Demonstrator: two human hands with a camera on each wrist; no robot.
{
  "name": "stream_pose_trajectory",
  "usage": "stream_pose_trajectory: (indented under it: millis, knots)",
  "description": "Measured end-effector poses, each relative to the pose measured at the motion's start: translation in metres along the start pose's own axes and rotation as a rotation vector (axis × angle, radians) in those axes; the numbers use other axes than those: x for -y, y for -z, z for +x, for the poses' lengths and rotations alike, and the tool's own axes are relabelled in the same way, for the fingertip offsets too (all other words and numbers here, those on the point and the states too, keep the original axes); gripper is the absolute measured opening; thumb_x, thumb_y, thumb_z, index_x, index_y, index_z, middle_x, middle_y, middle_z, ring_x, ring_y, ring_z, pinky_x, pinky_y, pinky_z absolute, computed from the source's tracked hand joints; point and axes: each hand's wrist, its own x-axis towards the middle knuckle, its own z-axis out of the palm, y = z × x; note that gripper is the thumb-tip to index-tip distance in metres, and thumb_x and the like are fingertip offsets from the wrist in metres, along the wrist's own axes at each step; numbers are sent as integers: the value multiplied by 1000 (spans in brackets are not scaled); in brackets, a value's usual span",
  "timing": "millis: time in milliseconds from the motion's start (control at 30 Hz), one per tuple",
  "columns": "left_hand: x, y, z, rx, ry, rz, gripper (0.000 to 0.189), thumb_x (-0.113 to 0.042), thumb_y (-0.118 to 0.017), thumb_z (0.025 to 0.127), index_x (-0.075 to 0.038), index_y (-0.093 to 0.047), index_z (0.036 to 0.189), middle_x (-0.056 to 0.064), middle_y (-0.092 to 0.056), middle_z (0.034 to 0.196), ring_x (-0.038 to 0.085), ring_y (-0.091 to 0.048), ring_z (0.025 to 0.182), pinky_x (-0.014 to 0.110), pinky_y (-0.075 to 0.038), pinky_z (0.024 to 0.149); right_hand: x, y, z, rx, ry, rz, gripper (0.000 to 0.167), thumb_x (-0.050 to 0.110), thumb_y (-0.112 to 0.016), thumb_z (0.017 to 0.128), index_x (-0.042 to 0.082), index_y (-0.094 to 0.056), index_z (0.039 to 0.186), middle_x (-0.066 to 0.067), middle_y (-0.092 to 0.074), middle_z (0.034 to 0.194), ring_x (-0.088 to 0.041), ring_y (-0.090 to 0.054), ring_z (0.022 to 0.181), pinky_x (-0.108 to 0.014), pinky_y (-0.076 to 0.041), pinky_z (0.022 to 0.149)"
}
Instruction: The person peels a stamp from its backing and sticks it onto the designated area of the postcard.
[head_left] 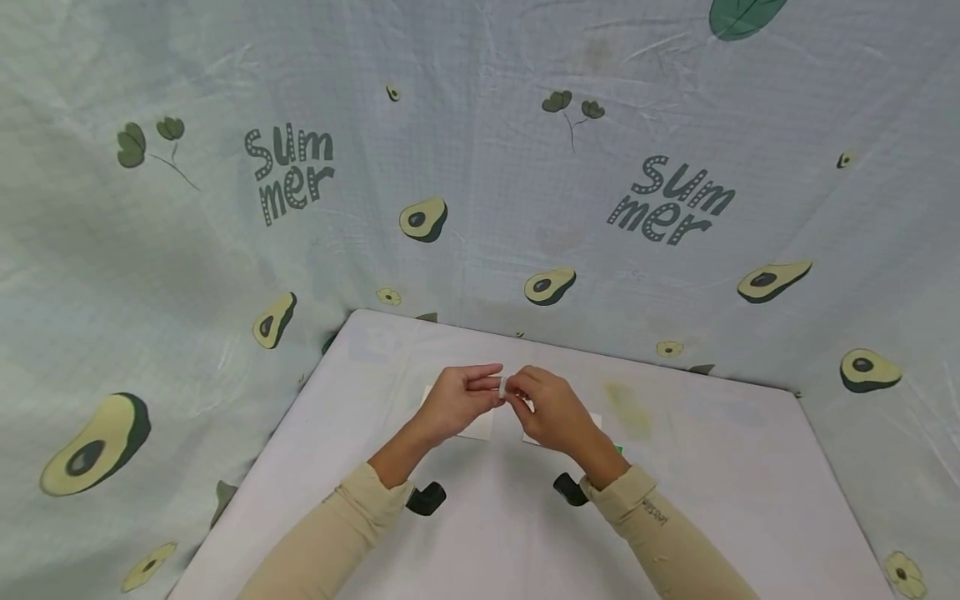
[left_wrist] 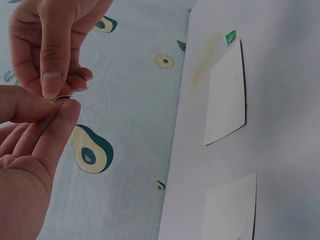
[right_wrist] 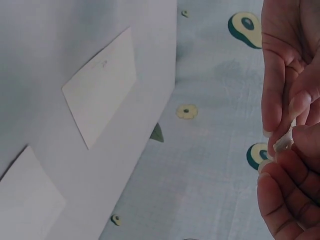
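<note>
Small white strip (head_left: pixel 502 388) held up over white table (head_left: pixel 712 475), left hand (head_left: pixel 459 398) and right hand (head_left: pixel 551 410) both pinching it. Seems midway: two white cards (left_wrist: pixel 226 95) laid out, strip not yet released.

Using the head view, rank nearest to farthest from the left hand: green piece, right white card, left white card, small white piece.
1. Small white piece: at the left hand.
2. Left white card: partly behind it.
3. Right white card: to the right.
4. Green piece: farthest right.
</note>
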Motion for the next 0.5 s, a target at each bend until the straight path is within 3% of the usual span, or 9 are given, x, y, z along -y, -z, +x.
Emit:
stream_pose_trajectory:
  millis: [500]
  knots:
    - [-7, -4, -3, 4, -46, 102, 50, 0, -66, 99, 6, -53, 148, 27, -67, 138, 36, -71, 123, 35, -61, 95, 1, 5, 5, 10, 68, -29, 4, 5, -78, 91, 6, -74, 91, -3, -74, 84, -11, -64, 70, -23, -59, 67]
